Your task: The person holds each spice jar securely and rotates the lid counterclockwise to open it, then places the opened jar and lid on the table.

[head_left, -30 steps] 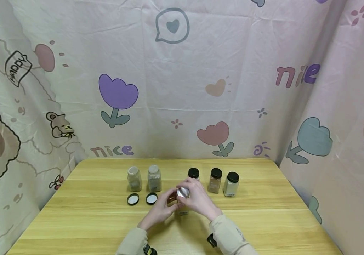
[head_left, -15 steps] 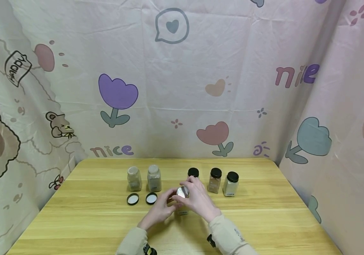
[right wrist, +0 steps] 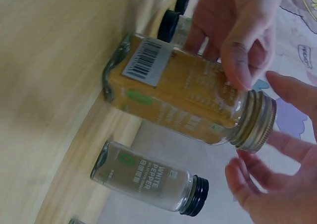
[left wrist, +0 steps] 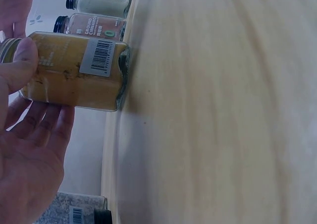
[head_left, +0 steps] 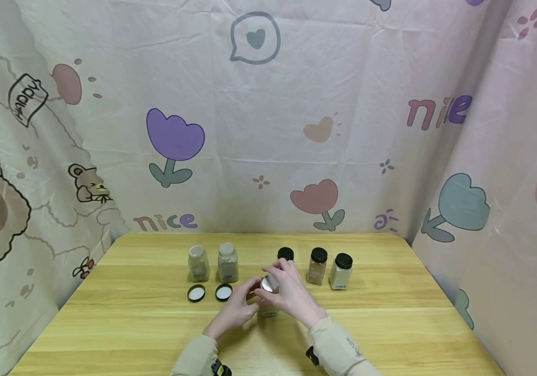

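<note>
A glass spice jar (head_left: 270, 313) of yellow-brown powder stands upright at the middle of the table, between the two hands. My left hand (head_left: 240, 306) grips its upper part, the thumb pressed just under the neck in the left wrist view and the other fingers behind the glass. A ribbed, silver-coloured metal lid (right wrist: 260, 122) caps the jar. My right hand (head_left: 296, 298) curls around this lid, thumb on one side and fingers on the other. The lid's shiny top shows between them in the head view. A barcode label (right wrist: 147, 63) is on the jar's side.
Two jars without black lids (head_left: 198, 266) (head_left: 228, 265) stand at back left. Before them lie two black lids (head_left: 196, 294) (head_left: 223, 293), white insides up. Black-capped jars, including ground cinnamon (head_left: 317, 271) and white pepper (head_left: 340, 277), stand right. A printed curtain (head_left: 259, 104) hangs behind.
The right fingers have shifted slightly around the silver lid, the forefinger lifting a little from its far edge. The left hand and the jar stay in place.
</note>
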Demonstrator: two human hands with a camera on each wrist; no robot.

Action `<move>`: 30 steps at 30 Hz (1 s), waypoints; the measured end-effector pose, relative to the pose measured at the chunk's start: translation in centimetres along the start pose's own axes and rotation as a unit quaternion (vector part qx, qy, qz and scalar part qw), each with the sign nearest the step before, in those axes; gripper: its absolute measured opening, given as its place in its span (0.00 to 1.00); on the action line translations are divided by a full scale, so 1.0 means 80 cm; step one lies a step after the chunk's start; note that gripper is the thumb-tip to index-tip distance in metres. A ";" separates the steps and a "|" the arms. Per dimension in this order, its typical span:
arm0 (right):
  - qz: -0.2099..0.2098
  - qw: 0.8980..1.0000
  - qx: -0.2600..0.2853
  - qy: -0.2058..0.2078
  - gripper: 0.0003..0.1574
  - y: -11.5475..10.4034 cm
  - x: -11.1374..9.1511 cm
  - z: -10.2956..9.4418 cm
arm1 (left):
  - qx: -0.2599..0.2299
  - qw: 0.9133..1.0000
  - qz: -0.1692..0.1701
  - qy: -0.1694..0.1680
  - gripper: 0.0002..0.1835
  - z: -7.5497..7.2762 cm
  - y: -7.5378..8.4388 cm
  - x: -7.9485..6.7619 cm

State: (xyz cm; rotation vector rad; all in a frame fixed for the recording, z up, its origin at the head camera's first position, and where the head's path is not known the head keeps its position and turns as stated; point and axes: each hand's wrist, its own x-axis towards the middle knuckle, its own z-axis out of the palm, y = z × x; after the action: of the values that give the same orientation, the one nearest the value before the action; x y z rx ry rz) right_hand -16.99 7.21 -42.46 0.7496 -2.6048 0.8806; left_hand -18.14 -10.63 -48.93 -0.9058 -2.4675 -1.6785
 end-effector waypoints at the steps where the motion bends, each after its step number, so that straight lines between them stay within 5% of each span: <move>1: 0.001 1.000 -0.008 0.008 0.32 0.000 -0.001 0.001 | 0.001 1.000 -0.002 0.000 0.24 0.000 0.001 0.000; 10: 0.012 0.998 -0.049 0.041 0.37 0.001 -0.002 0.005 | -0.003 1.000 0.021 -0.001 0.24 0.001 -0.002 0.000; 18: -0.025 0.995 -0.089 0.032 0.22 0.002 0.001 0.004 | -0.003 1.000 0.010 0.003 0.23 0.001 -0.002 -0.001; 30: 0.004 0.995 -0.099 0.033 0.29 0.000 -0.002 0.006 | 0.007 1.000 -0.007 0.003 0.24 0.001 0.000 -0.001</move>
State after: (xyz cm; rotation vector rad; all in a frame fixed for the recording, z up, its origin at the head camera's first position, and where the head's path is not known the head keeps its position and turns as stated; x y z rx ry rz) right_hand -16.94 7.01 -42.88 0.6456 -2.5888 0.6254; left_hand -18.03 -10.63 -48.98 -0.8820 -2.4857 -1.6624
